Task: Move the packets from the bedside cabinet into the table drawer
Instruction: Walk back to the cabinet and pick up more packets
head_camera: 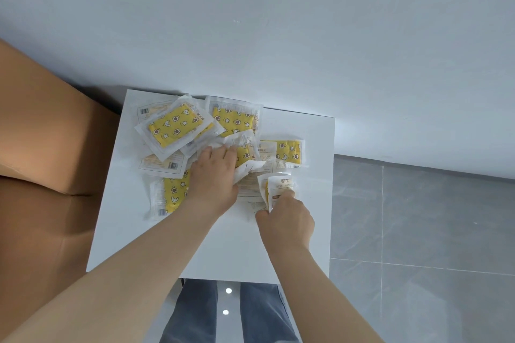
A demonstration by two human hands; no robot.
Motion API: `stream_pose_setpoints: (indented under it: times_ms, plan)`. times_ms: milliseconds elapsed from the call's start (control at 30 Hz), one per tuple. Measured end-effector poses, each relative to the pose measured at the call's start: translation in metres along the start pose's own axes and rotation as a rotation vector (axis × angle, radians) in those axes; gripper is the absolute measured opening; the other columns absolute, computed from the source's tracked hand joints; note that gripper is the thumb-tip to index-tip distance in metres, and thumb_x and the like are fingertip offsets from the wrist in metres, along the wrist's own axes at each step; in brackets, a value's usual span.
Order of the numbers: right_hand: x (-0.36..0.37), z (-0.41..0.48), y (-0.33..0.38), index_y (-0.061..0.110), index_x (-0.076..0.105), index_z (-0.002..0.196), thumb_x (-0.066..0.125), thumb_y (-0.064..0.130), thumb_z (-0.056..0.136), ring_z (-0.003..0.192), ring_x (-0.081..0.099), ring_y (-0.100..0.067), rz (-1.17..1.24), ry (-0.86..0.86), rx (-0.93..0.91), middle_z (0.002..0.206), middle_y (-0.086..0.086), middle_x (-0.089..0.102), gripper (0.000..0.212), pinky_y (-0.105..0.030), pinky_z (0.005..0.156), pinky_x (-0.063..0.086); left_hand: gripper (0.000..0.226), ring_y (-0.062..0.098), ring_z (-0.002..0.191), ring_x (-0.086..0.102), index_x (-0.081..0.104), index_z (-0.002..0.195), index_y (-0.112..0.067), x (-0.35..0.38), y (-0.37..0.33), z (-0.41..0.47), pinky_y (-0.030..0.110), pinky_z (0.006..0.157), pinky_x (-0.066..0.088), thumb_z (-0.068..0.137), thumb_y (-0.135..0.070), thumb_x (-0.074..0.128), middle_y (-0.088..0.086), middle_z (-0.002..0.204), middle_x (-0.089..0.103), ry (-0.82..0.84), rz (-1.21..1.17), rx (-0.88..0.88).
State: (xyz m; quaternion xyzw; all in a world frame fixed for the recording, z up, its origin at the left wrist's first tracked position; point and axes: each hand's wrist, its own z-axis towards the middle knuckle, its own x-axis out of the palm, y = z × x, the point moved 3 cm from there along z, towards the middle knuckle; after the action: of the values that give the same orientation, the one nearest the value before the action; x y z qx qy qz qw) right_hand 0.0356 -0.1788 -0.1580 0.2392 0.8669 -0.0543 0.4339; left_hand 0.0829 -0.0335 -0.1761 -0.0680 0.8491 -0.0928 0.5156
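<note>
A loose heap of flat, clear plastic packets [178, 128], each holding a yellow pad printed with stars and moons, is lying on the square white cabinet top [306, 131], overlapping one another toward its far side. The left hand [214, 178] is reaching into the middle of the heap, its fingers curling down and gripping a crumpled packet [245, 150] whose wrapper is bunching under them. Just beside it, the right hand [287, 221] is pinching a folded packet [280, 185] between thumb and curled fingers, holding it upright near the front of the heap. A brown upholstered surface [41, 147] is standing against the cabinet's left side. A pale wall [278, 22] is rising behind, grey floor tiles [418, 231] are spreading to the right, and blue jeans [195, 312] are showing below the near edge.
</note>
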Motion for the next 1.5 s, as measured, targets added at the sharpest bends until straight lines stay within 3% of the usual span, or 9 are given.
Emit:
stream_pose_setpoints:
  times_ms: [133,400,567,767,1000,1167,1233,1333,1500]
  plan:
    - [-0.003,-0.003,-0.003,0.01,0.043,0.124,0.053,0.021,0.085,0.069,0.049,-0.019,0.024,-0.021,-0.035,0.079,0.003,0.052,0.041,-0.026,0.052,0.031,0.081,0.028,0.118,0.043,0.021,0.147,-0.017,-0.003,0.001,0.005,0.039,0.094,0.042,0.08,-0.031,0.065,0.005,0.13,0.043,-0.009,0.014,0.008]
    - [0.009,0.003,0.009,0.001,0.031,0.137,0.061,0.034,0.081,0.093,0.066,-0.022,-0.07,-0.01,0.001,0.103,-0.004,0.066,0.071,-0.026,0.062,0.038,0.066,0.029,0.108,0.052,0.043,0.125,-0.012,-0.01,0.009,0.011,0.038,0.081,0.044,0.071,-0.037,0.072,0.007,0.112,0.054,0.063,-0.087,-0.107]
    - [0.01,0.005,0.014,-0.001,0.026,0.141,0.062,0.039,0.082,0.096,0.064,-0.023,-0.09,-0.037,0.006,0.106,-0.006,0.065,0.079,-0.026,0.063,0.04,0.056,0.03,0.118,0.035,0.047,0.121,-0.016,-0.008,0.007,0.01,0.038,0.094,0.039,0.074,-0.034,0.072,0.01,0.127,0.035,0.049,-0.038,-0.126]
    - [-0.013,0.011,0.009,0.014,0.05,0.099,0.055,0.031,0.087,0.069,0.049,-0.021,0.11,-0.106,-0.046,0.066,0.008,0.043,0.021,-0.028,0.056,0.033,0.054,0.028,0.117,0.039,0.044,0.118,-0.019,-0.009,0.009,0.006,0.04,0.097,0.037,0.074,-0.033,0.071,0.005,0.122,0.045,-0.012,-0.062,-0.121]
    - [-0.049,0.001,-0.015,0.009,0.044,0.074,0.051,0.015,0.085,0.06,0.048,-0.023,0.291,-0.154,-0.062,0.064,-0.002,0.05,0.014,-0.034,0.053,0.04,0.056,0.024,0.09,0.058,0.04,0.109,-0.014,-0.02,0.016,-0.017,0.033,0.066,0.047,0.07,-0.03,0.077,0.0,0.094,0.055,0.043,-0.295,-0.183]
    - [-0.057,-0.012,0.005,0.009,0.054,0.093,0.054,0.013,0.083,0.074,0.062,-0.017,0.513,0.085,-0.125,0.085,-0.002,0.062,0.011,-0.029,0.053,0.051,0.038,0.019,0.075,0.048,0.034,0.069,-0.021,-0.027,0.037,-0.038,0.026,0.051,0.026,0.072,-0.028,0.071,-0.006,0.074,0.045,0.042,-0.267,-0.221]
    - [-0.05,-0.006,0.016,0.01,0.053,0.096,0.054,0.013,0.084,0.072,0.059,-0.01,0.51,0.141,-0.135,0.088,-0.001,0.062,0.013,-0.022,0.05,0.049,0.032,0.021,0.077,0.05,0.04,0.074,-0.019,-0.029,0.045,-0.044,0.028,0.055,0.032,0.073,-0.028,0.07,-0.004,0.077,0.048,0.021,-0.294,-0.252]
    - [-0.034,0.011,0.024,0.01,0.051,0.097,0.052,0.015,0.084,0.076,0.061,-0.02,0.404,0.118,-0.136,0.09,-0.003,0.061,0.014,-0.038,0.061,0.057,0.03,0.022,0.085,0.055,0.052,0.091,-0.014,-0.027,0.057,-0.047,0.032,0.065,0.043,0.074,-0.029,0.07,0.001,0.088,0.056,0.015,-0.321,-0.29]
    - [-0.017,0.024,0.033,0.017,0.045,0.106,0.065,0.03,0.078,0.092,0.056,-0.027,0.275,0.046,-0.064,0.104,0.0,0.041,0.037,-0.04,0.074,0.053,0.027,0.022,0.077,0.053,0.044,0.08,-0.017,-0.024,0.062,-0.05,0.029,0.055,0.034,0.075,-0.029,0.068,-0.002,0.079,0.054,-0.016,-0.359,-0.314]
